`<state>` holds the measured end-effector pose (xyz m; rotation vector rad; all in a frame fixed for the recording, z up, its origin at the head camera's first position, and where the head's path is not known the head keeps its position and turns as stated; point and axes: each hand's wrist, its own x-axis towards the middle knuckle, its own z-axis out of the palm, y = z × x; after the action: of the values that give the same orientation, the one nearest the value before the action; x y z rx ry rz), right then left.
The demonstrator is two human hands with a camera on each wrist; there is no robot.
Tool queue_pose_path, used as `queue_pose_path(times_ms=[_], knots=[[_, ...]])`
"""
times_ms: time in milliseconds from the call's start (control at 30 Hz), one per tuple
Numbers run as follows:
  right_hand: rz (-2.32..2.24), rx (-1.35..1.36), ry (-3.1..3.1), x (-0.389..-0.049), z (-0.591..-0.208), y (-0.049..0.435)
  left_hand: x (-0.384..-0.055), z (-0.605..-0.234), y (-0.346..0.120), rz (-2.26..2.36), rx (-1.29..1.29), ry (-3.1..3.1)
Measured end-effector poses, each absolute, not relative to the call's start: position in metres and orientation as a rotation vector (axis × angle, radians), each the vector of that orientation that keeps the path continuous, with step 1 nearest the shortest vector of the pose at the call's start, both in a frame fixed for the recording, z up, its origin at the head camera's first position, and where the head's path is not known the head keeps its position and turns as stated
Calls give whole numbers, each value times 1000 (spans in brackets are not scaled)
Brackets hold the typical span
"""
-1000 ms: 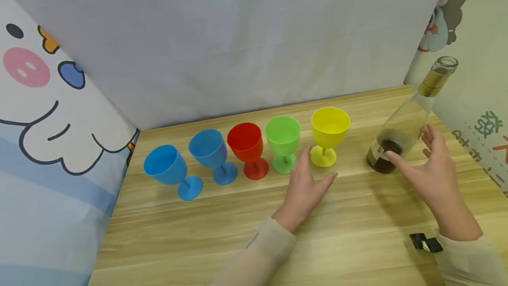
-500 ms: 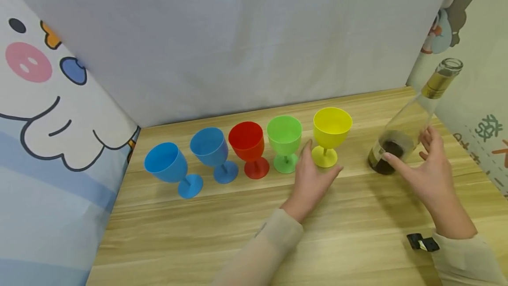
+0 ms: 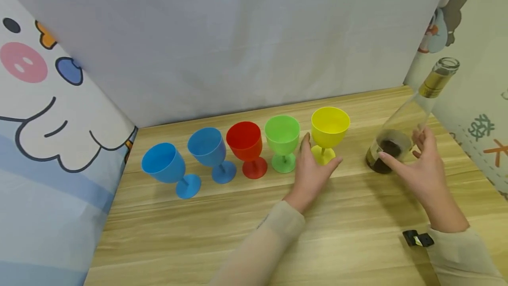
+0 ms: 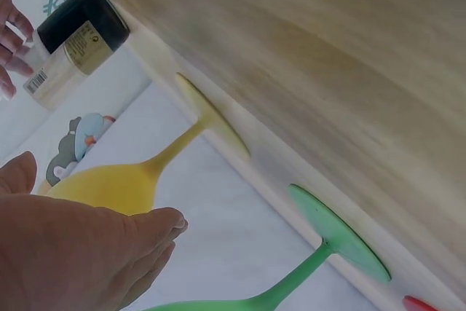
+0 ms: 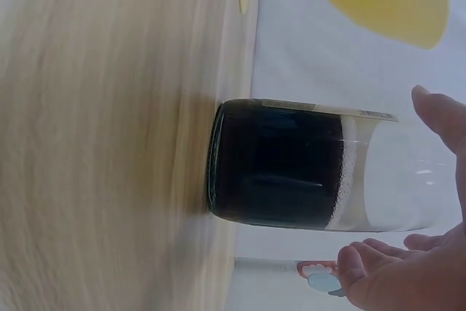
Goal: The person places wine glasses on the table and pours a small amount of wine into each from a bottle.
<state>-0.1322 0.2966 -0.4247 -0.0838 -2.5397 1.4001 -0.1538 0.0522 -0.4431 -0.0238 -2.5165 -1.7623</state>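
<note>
A yellow plastic goblet (image 3: 330, 126) stands upright at the right end of a row of goblets. My left hand (image 3: 311, 173) is just in front of it, thumb and fingers spread with a gap between them. In the left wrist view the goblet's bowl is partly behind that hand. A clear glass bottle (image 3: 401, 131) with dark liquid stands upright on the table further right. Close around its side is my right hand (image 3: 424, 171), thumb and fingers parted. The right wrist view shows space between the bottle (image 5: 291, 165) and the thumb (image 5: 440, 116).
Left of the yellow goblet stand a green goblet (image 3: 282, 136), a red goblet (image 3: 244, 142) and two blue goblets, one nearer the red (image 3: 207, 147), one at the far left (image 3: 163, 162). A pale cloth wall (image 3: 254, 43) rises behind the wooden table (image 3: 178, 242).
My left hand has shifted slightly forward towards the yellow goblet. My right hand has edged a little closer to the bottle. The goblets and the bottle stay in place.
</note>
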Motion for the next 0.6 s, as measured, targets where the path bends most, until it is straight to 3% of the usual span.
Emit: queue_pose_path(times_ms=[600], knots=[[1456,-132,-2544,-140,-428,296,-170,-445,60,-1846,-11,-2409]])
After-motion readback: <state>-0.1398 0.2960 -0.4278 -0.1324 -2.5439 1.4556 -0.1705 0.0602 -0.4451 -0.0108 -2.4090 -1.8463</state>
